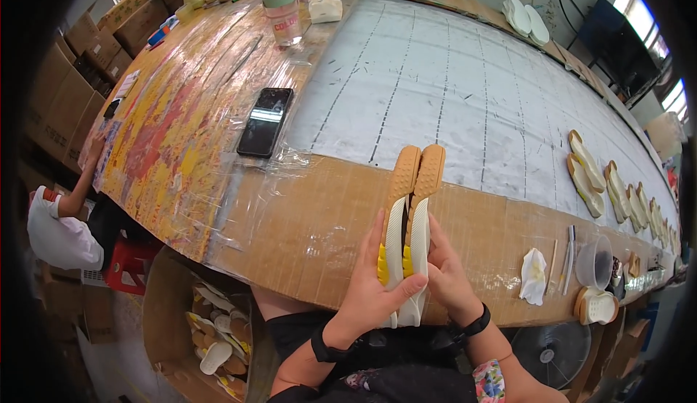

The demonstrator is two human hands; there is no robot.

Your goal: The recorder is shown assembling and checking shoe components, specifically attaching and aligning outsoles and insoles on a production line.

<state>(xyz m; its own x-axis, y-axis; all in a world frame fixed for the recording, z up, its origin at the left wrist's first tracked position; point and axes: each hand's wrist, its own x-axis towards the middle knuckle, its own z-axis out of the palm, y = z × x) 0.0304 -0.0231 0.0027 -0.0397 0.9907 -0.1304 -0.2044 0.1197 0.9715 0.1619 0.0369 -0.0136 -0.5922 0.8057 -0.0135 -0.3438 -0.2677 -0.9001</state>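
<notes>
Two soles (410,218), phone (265,121) beyond.

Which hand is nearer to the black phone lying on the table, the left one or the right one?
The left hand. It grips the pair of shoe soles on the side toward the phone, which lies up and left of it. The right hand holds the soles' far side.

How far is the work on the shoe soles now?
Done, it seems: soles lie in pairs on the belt at the right. In hand: the left hand and right hand hold a pair of soles. Left: more soles in the box below.
</notes>
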